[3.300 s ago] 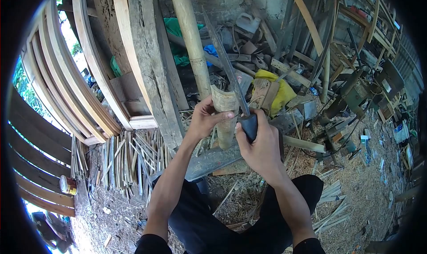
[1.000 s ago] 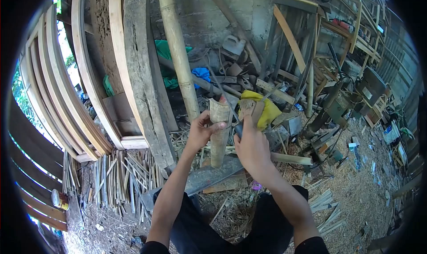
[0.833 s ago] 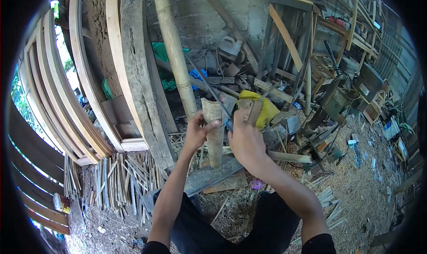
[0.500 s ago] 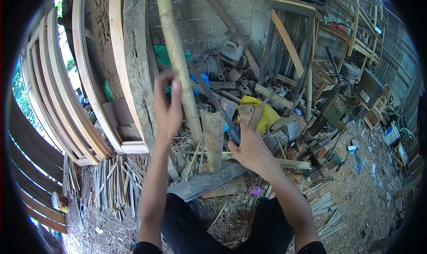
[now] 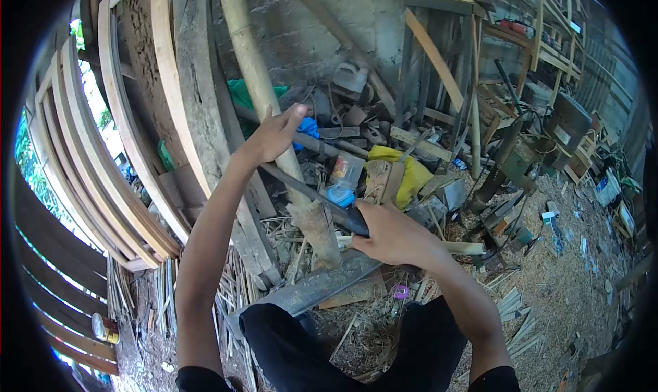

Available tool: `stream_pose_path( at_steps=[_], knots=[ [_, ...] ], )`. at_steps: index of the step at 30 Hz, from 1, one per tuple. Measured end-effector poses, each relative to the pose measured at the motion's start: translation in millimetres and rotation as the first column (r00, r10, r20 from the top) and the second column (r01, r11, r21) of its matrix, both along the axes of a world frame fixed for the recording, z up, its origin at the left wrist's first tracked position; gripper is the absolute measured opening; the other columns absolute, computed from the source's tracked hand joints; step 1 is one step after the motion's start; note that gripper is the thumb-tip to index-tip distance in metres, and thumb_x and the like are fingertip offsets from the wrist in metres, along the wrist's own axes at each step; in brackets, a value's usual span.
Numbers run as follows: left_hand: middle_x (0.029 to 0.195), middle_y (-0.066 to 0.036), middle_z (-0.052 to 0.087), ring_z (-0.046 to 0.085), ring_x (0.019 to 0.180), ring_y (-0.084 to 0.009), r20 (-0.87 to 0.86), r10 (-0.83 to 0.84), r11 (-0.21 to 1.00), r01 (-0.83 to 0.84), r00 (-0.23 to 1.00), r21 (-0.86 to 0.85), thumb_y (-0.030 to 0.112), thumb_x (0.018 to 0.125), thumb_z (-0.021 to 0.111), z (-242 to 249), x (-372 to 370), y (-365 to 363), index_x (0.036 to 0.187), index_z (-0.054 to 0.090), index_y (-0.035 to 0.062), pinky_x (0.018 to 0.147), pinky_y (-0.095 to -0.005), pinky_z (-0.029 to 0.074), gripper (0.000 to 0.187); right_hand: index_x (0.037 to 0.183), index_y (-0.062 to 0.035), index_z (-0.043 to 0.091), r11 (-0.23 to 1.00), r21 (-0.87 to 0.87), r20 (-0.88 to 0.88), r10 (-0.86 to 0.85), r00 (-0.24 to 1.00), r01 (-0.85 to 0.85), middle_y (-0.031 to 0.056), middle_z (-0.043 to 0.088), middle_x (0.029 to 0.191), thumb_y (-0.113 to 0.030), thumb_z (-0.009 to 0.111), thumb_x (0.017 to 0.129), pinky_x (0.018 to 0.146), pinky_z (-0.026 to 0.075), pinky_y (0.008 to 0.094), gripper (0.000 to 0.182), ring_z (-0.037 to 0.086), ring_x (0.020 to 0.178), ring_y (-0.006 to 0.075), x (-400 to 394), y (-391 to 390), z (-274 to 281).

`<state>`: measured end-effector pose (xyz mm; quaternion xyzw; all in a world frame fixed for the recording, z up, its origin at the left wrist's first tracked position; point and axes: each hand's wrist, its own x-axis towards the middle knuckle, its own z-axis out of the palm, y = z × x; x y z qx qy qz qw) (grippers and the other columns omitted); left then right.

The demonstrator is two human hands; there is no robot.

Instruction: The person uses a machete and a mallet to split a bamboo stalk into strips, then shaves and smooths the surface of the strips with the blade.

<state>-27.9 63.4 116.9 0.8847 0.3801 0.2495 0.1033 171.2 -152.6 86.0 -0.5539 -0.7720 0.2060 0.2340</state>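
My right hand [image 5: 397, 234] is wrapped around the black handle of a long-bladed knife [image 5: 299, 185]. The dark blade runs up and left from my fist, across the top of a short, thick bamboo piece [image 5: 320, 238]. That piece leans to the left, its lower end at a wooden beam [image 5: 308, 286] on the ground. My left hand [image 5: 274, 137] is raised, fingers stretched and thumb apart, holding nothing. It is near the far end of the blade and overlaps a tall bamboo pole [image 5: 250, 56] in this view.
Behind the bamboo piece lie a clear plastic container with a blue lid [image 5: 343, 179], a wood block [image 5: 384, 183] and a yellow sack [image 5: 404, 176]. Pale wooden frames [image 5: 123, 117] lean at the left. Thin bamboo strips [image 5: 236, 289] and shavings cover the ground.
The bamboo piece has gone from upright to leaning left. The knife blade has swung lower and left. My left hand has turned, with its fingers now pointing right. The view has shifted slightly.
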Motion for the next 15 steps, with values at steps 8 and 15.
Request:
stream_pose_path(
  at_steps=[8, 15],
  knots=[
    [0.112, -0.025, 0.061, 0.049, 0.119, -0.0388, -0.025, 0.098, 0.986, -0.094, 0.995, 0.135, 0.052, 0.099, 0.017, 10, 0, -14, 0.123, 0.052, 0.0020, 0.115, -0.0515, 0.008, 0.066, 0.097, 0.0032, 0.059, 0.995, -0.093, -0.028, -0.029, 0.999, 0.026, 0.0223, 0.064, 0.075, -0.019, 0.067, 0.078, 0.063, 0.053, 0.0429, 0.030, 0.064, 0.071, 0.0399, 10, 21, -16],
    [0.108, -0.017, 0.065, 0.051, 0.118, -0.0346, -0.003, 0.216, 0.944, -0.207, 0.976, 0.258, 0.051, 0.100, 0.014, 11, 0, -2, 0.117, 0.058, 0.0030, 0.115, -0.0532, 0.004, 0.067, 0.095, 0.0030, 0.055, 0.924, 0.355, 0.128, -0.202, 0.971, 0.145, 0.0126, 0.056, 0.059, -0.017, 0.061, 0.079, 0.048, 0.046, 0.0366, 0.027, 0.056, 0.049, 0.0297, 21, 48, -27]
  ],
)
